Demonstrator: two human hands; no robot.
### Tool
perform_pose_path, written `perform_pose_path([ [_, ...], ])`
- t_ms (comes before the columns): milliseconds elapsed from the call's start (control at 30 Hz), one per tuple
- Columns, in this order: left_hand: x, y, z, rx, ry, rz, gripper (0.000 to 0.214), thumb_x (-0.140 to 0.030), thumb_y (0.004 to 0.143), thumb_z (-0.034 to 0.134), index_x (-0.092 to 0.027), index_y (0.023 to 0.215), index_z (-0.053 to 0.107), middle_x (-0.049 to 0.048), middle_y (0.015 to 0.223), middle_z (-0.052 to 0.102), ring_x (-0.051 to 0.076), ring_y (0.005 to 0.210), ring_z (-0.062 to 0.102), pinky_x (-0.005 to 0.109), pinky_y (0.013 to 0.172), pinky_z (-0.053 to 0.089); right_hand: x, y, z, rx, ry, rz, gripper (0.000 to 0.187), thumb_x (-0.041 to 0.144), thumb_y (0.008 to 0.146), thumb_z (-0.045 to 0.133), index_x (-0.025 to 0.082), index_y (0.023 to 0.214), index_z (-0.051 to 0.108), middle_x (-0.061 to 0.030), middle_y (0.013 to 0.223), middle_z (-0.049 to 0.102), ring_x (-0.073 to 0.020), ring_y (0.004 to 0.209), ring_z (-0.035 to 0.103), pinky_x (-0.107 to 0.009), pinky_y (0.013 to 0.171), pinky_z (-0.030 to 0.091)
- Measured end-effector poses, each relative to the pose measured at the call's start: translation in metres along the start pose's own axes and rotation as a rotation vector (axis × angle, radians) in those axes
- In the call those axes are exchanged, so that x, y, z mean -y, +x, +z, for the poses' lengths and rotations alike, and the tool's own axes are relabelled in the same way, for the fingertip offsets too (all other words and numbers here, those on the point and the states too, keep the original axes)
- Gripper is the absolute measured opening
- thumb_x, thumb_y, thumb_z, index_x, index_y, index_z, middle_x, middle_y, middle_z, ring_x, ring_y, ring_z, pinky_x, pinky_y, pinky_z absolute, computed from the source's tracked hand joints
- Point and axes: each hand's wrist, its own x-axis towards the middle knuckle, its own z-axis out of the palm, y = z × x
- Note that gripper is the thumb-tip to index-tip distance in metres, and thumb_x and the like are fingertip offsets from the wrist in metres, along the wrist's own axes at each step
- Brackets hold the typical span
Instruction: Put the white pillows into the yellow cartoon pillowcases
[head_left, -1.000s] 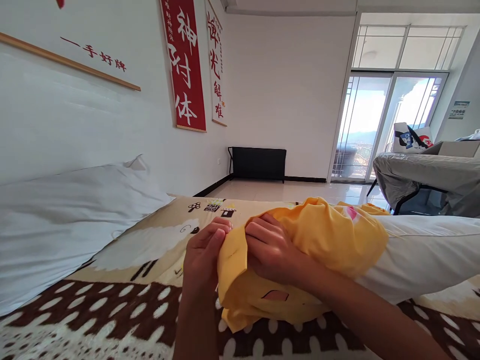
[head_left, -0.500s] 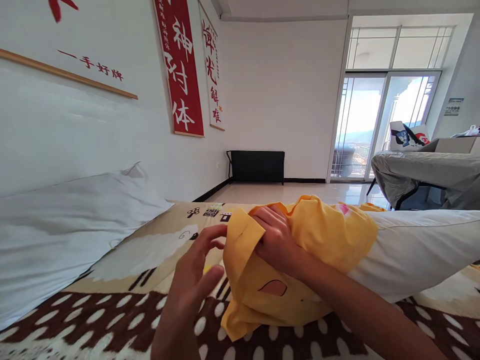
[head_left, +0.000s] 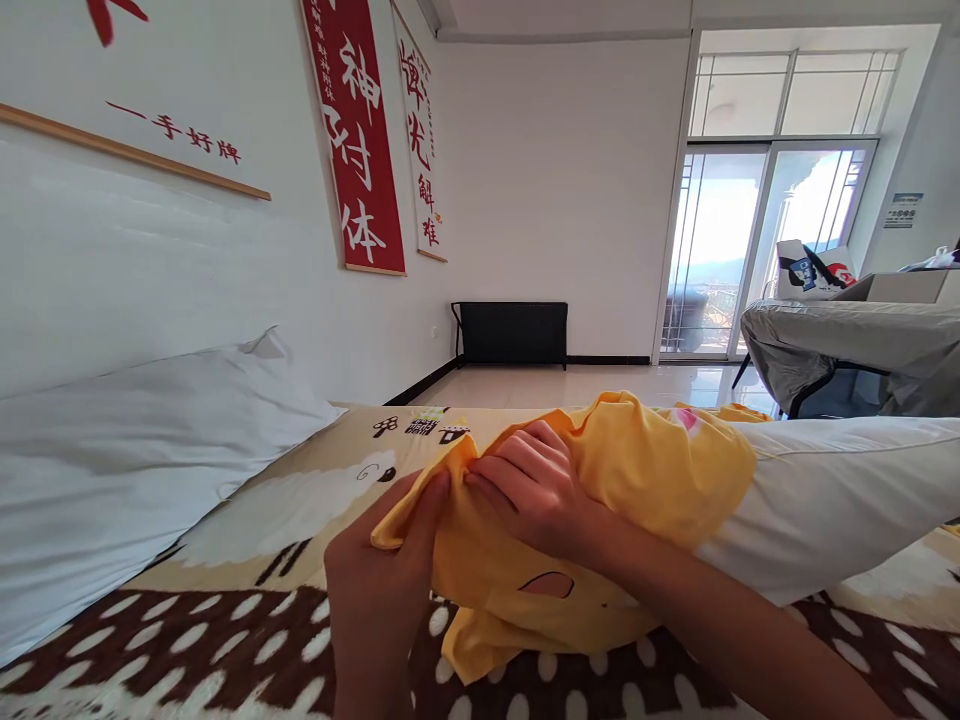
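Note:
A yellow pillowcase [head_left: 660, 470] covers one end of a white pillow [head_left: 840, 500] that lies across a patterned blanket [head_left: 247, 620]. My left hand [head_left: 382, 590] pinches the open edge of the yellow pillowcase between thumb and fingers. My right hand [head_left: 532, 490] lies on top of the pillowcase with its fingers curled into the cloth near the same edge. The two hands touch at the fingertips.
Another white pillow [head_left: 135, 450] leans on the wall at the left. Red banners [head_left: 352, 130] hang on that wall. A black low cabinet [head_left: 514, 332] stands at the far wall. A grey covered chair [head_left: 855, 350] stands by the glass door [head_left: 757, 250].
My left hand was open and off the cloth half a second ago; it has now closed on the pillowcase edge. The right hand stayed on top of the pillowcase.

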Motion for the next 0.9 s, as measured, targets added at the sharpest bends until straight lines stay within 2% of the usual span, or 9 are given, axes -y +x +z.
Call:
perform_pose_path([
  [100, 0.001, 0.001, 0.000, 0.024, -0.044, -0.052, 0.031, -0.045, 0.060, 0.077, -0.018, 0.074, 0.071, -0.0007, 0.066, 0.067, 0.017, 0.063, 0.058, 0.023, 0.054, 0.046, 0.001, 0.000, 0.000, 0.021, -0.014, 0.007, 0.024, 0.018, 0.091, 0.051, 0.017, 0.070, 0.062, 0.0008, 0.064, 0.057, -0.0100, 0.062, 0.048, -0.028, 0.067, 0.038],
  [233, 0.000, 0.002, 0.004, 0.097, -0.170, 0.064, 0.027, -0.041, 0.061, 0.079, -0.020, 0.076, 0.073, 0.0004, 0.080, 0.067, 0.018, 0.077, 0.059, 0.021, 0.067, 0.047, 0.002, 0.001, -0.002, 0.052, -0.014, 0.000, 0.029, 0.017, 0.092, 0.048, 0.017, 0.066, 0.060, 0.0008, 0.062, 0.056, -0.0098, 0.062, 0.048, -0.027, 0.066, 0.037],
  [300, 0.001, 0.003, 0.005, 0.137, -0.210, 0.089, 0.025, -0.040, 0.063, 0.078, -0.019, 0.074, 0.072, 0.0010, 0.080, 0.065, 0.017, 0.077, 0.059, 0.021, 0.068, 0.047, 0.003, 0.002, -0.002, 0.064, -0.003, -0.006, 0.029, 0.015, 0.092, 0.048, 0.017, 0.066, 0.060, 0.0009, 0.062, 0.056, -0.0095, 0.063, 0.048, -0.027, 0.067, 0.038],
  [433, 0.010, 0.009, 0.008, 0.147, -0.190, -0.020, 0.030, -0.039, 0.057, 0.080, -0.016, 0.072, 0.068, -0.0005, 0.064, 0.061, 0.015, 0.061, 0.054, 0.022, 0.053, 0.044, 0.002, 0.001, -0.002, 0.054, 0.009, 0.007, 0.023, 0.013, 0.089, 0.051, 0.016, 0.069, 0.061, 0.0005, 0.065, 0.058, -0.0098, 0.064, 0.048, -0.027, 0.066, 0.037],
  [567, 0.020, 0.015, 0.018, 0.208, -0.270, -0.129, 0.044, -0.042, 0.051, 0.082, -0.012, 0.081, 0.069, 0.0037, 0.072, 0.068, 0.018, 0.065, 0.060, 0.024, 0.057, 0.049, 0.001, 0.000, -0.001, 0.046, 0.010, 0.018, 0.022, 0.015, 0.090, 0.048, 0.016, 0.074, 0.062, -0.0004, 0.069, 0.062, -0.0104, 0.066, 0.051, -0.028, 0.067, 0.038],
  [633, 0.023, 0.017, 0.024, 0.273, -0.307, -0.183, 0.045, -0.044, 0.050, 0.081, -0.011, 0.079, 0.069, 0.0056, 0.073, 0.069, 0.019, 0.066, 0.061, 0.024, 0.057, 0.050, 0.000, 0.000, -0.002, 0.058, 0.011, 0.042, 0.024, 0.016, 0.091, 0.047, 0.016, 0.073, 0.063, -0.0009, 0.070, 0.063, -0.0107, 0.066, 0.053, -0.028, 0.067, 0.039],
  [700, 0.027, 0.018, 0.026, 0.274, -0.293, -0.210, 0.043, -0.045, 0.051, 0.081, -0.010, 0.073, 0.069, 0.0055, 0.068, 0.068, 0.018, 0.063, 0.060, 0.023, 0.054, 0.049, 0.001, 0.002, -0.004, 0.080, 0.024, 0.070, 0.025, 0.015, 0.091, 0.047, 0.016, 0.072, 0.063, -0.0012, 0.071, 0.064, -0.0109, 0.067, 0.055, -0.028, 0.068, 0.039],
  [800, 0.036, 0.019, 0.022, 0.246, -0.321, -0.225, 0.042, -0.045, 0.050, 0.082, -0.010, 0.070, 0.069, 0.0059, 0.066, 0.067, 0.018, 0.062, 0.060, 0.023, 0.054, 0.050, 0.000, 0.006, -0.008, 0.123, 0.060, 0.086, 0.025, 0.017, 0.091, 0.049, 0.017, 0.072, 0.065, -0.0003, 0.071, 0.065, -0.0105, 0.067, 0.056, -0.028, 0.070, 0.040],
  [900, 0.042, 0.016, 0.011, 0.359, -0.467, -0.241, 0.048, -0.039, 0.049, 0.084, -0.013, 0.086, 0.070, 0.0082, 0.081, 0.071, 0.024, 0.076, 0.066, 0.028, 0.063, 0.055, -0.001, 0.010, -0.013, 0.137, 0.078, 0.084, 0.025, 0.020, 0.092, 0.051, 0.017, 0.074, 0.068, 0.0000, 0.068, 0.065, -0.0099, 0.064, 0.055, -0.028, 0.069, 0.040],
])
